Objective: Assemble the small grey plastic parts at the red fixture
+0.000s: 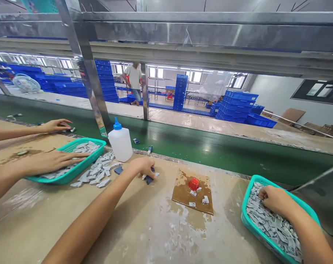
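My left hand (144,168) is over the tabletop, thumb and fingers pinched on a small dark blue piece (149,179). A whitish bit shows beside that piece. At the right, my right hand (276,199) reaches into a green basket (245,216) full of small grey plastic pieces (276,229). Its fingers are curled down among them, and their tips are hidden. Between my hands lies a wet brown square sheet (180,196). A red cap-like cup (194,184) and several small white pieces (205,200) rest on it.
A white bottle (121,145) with a blue nozzle stands near the green conveyor belt (210,146). At the left, a co-worker's hands (53,161) are at another green basket (70,178) and the belt. Grey pieces (96,170) are heaped beside it. A metal post (86,69) rises behind.
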A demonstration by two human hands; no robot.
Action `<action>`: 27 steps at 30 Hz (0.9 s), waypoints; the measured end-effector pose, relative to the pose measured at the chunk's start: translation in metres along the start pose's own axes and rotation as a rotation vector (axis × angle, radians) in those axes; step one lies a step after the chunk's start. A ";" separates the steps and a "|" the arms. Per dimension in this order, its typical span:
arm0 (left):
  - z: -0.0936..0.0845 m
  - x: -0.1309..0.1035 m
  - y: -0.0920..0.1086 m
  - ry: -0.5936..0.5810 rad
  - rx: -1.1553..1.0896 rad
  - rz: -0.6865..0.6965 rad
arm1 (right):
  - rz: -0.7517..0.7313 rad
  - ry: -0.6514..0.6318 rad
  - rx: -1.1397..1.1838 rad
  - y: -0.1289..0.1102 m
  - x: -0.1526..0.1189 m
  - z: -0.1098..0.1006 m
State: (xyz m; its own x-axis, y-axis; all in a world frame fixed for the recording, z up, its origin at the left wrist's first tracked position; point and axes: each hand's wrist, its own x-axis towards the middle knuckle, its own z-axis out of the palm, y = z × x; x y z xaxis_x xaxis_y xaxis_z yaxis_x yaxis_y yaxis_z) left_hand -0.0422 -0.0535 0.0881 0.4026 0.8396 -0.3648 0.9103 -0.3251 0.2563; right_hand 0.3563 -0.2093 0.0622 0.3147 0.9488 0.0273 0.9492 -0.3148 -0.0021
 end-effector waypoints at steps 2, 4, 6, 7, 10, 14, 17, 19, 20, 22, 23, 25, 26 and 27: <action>0.003 -0.003 0.003 -0.072 -0.125 -0.016 | -0.017 0.003 -0.014 0.000 0.002 0.002; 0.005 -0.003 0.005 -0.063 -0.196 0.007 | 0.000 -0.001 0.007 0.001 0.003 0.001; 0.006 -0.002 0.005 -0.041 -0.226 0.059 | 0.039 -0.007 0.039 0.001 0.001 -0.005; 0.006 -0.001 0.005 -0.033 -0.220 0.076 | 0.056 -0.008 0.052 0.000 -0.001 -0.010; 0.004 0.002 0.004 -0.014 -0.143 0.142 | 0.063 0.016 0.122 -0.008 -0.011 -0.029; -0.006 0.008 0.001 0.039 -0.033 0.168 | -0.015 0.129 0.371 -0.025 -0.021 -0.046; -0.017 0.008 -0.002 0.308 0.081 0.066 | -0.148 0.193 0.551 -0.041 -0.023 -0.047; -0.021 0.006 -0.002 0.440 0.092 0.018 | -0.231 0.225 0.600 -0.053 -0.025 -0.045; -0.021 0.004 -0.001 0.460 0.066 0.018 | -0.269 0.243 0.610 -0.060 -0.026 -0.045; -0.018 0.003 0.005 0.442 -0.043 0.058 | -0.339 0.304 0.625 -0.077 -0.029 -0.044; -0.015 0.003 0.010 0.415 -0.140 0.097 | -0.371 0.341 0.628 -0.086 -0.031 -0.044; -0.006 0.003 0.022 0.323 -0.443 0.203 | -0.442 0.408 0.628 -0.105 -0.032 -0.041; -0.001 0.003 0.030 0.250 -0.634 0.263 | -0.479 0.423 0.626 -0.115 -0.032 -0.039; 0.004 0.003 0.037 0.165 -0.828 0.316 | -0.513 0.424 0.620 -0.123 -0.032 -0.035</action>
State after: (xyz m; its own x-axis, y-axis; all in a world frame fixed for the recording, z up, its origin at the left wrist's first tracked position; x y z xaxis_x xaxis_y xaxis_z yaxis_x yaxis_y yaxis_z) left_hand -0.0071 -0.0647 0.0932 0.5456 0.8365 -0.0512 0.3725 -0.1873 0.9089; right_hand 0.2291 -0.2015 0.0965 -0.0599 0.8404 0.5386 0.8440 0.3307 -0.4223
